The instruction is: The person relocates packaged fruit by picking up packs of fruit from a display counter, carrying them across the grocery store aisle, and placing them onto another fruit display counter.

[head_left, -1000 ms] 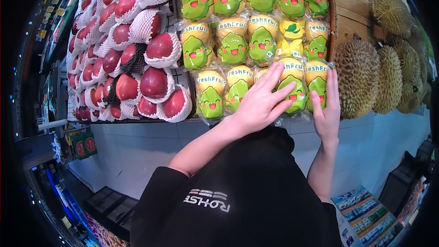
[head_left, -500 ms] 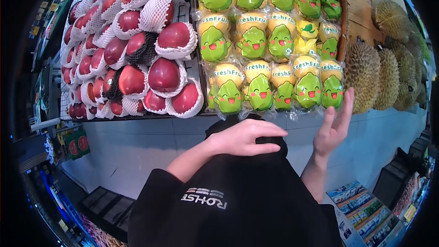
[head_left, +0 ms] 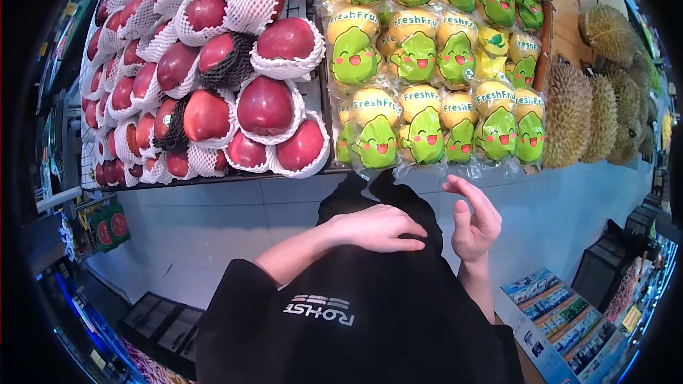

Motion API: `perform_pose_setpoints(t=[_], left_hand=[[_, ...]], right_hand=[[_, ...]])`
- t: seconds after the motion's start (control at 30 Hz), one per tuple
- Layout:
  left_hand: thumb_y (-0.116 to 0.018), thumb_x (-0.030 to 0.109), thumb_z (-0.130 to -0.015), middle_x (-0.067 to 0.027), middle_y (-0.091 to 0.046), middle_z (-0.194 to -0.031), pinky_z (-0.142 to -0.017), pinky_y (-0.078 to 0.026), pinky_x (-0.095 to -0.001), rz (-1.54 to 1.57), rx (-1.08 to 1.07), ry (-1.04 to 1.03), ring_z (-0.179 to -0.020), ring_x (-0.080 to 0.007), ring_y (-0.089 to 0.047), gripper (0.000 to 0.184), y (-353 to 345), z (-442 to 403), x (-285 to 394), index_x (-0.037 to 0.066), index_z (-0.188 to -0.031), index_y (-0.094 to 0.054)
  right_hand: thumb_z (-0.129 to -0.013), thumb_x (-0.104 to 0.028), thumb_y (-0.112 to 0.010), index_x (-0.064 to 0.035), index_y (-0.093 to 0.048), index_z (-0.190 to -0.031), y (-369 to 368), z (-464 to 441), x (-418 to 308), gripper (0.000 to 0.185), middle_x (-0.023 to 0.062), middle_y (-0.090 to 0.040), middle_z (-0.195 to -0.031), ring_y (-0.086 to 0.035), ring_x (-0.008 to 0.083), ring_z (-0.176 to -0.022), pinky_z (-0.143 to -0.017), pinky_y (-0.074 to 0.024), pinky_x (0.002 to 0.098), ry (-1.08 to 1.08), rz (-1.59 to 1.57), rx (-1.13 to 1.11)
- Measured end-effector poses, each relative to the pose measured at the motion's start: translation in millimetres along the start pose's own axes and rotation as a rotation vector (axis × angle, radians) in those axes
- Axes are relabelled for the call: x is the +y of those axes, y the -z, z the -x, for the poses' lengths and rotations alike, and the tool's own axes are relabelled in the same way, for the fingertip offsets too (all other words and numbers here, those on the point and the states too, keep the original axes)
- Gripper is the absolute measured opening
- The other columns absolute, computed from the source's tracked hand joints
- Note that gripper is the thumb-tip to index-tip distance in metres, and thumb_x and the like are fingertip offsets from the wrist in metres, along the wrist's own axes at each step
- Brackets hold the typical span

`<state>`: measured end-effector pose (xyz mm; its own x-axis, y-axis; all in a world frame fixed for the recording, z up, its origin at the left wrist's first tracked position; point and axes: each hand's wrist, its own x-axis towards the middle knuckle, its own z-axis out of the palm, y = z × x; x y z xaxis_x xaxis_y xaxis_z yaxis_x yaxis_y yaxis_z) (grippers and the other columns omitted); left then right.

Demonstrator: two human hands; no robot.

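Observation:
My left hand point(head_left: 378, 228) hovers in front of my black shirt point(head_left: 370, 313), its fingers stretched out and nothing in it. To its right is my right hand point(head_left: 478, 227), raised with thumb and fingers apart, also holding nothing. Just beyond it lie rows of clear bags of yellow fruit point(head_left: 496, 94), printed "FreshFruit" over a smiling green cartoon. Neither hand touches the bags. Left of them, red apples point(head_left: 265, 107) sit in white foam nets, a couple in black nets point(head_left: 233, 62).
Spiky durians point(head_left: 567, 117) stand on a wooden surface at the right. Grey tiled floor point(head_left: 213, 220) runs below the display's front edge. Dark crates point(head_left: 162, 323) are at the lower left, and a rack of colourful packets point(head_left: 565, 323) stands at the lower right.
My right hand has moved left and down, away from the bagged fruit, with its fingers more curled. My left hand has shifted slightly lower. The displays have shifted a little in view.

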<state>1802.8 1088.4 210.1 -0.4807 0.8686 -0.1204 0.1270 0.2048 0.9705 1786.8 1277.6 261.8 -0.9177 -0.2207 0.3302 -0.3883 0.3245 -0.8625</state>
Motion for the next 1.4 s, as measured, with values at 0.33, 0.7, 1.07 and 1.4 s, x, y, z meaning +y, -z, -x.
perform_pose_setpoints(t=[0.33,0.7,1.07,1.4], left_hand=[[-0.051,0.034,-0.092,-0.0196,-0.066,-0.092,-0.077,-0.05,-0.0446,-0.214,0.319,0.111,-0.089,-0.0347,-0.064,0.038,-50.0,-2.0,-4.2,0.002,-0.112,-0.062],[-0.054,0.03,-0.091,-0.0187,-0.064,-0.089,-0.079,-0.048,-0.044,-0.22,0.561,0.42,-0.09,-0.0347,-0.061,0.04,-131.3,23.0,20.6,0.003,-0.121,-0.057],[-0.052,0.028,-0.091,-0.0205,-0.065,-0.093,-0.08,-0.049,-0.0459,-0.163,0.699,0.566,-0.091,-0.0361,-0.062,0.036,-158.9,67.6,32.9,0.003,-0.117,-0.056],[-0.056,0.028,-0.089,-0.0186,-0.063,-0.088,-0.073,-0.049,-0.0448,-0.123,1.09,0.598,-0.086,-0.0372,-0.061,0.029,-213.3,203.9,-8.7,-0.001,-0.09,-0.059]], right_hand=[[-0.084,0.0,-0.06,0.0053,-0.062,-0.107,5.6,10.3,0.9,0.024,0.0176,-0.068,-0.099,-0.068,0.0265,-0.085,-0.077,-0.0526,0.0326,0.053,-0.086,-0.164],[-0.087,-0.004,-0.061,0.0048,-0.063,-0.108,-12.0,60.3,29.0,0.022,0.0169,-0.068,-0.097,-0.067,0.0237,-0.087,-0.076,-0.0523,0.0306,-0.088,-0.308,-0.475],[-0.09,-0.02,-0.06,0.0002,-0.064,-0.11,-55.3,84.9,18.1,0.029,0.0165,-0.067,-0.102,-0.066,0.0282,-0.093,-0.08,-0.0526,0.0357,-0.059,-0.189,-0.816],[-0.09,-0.024,-0.058,0.0013,-0.062,-0.112,-183.6,124.8,-46.4,0.034,0.0188,-0.066,-0.107,-0.065,0.032,-0.096,-0.083,-0.0512,0.0369,-0.061,-0.168,-1.049]])
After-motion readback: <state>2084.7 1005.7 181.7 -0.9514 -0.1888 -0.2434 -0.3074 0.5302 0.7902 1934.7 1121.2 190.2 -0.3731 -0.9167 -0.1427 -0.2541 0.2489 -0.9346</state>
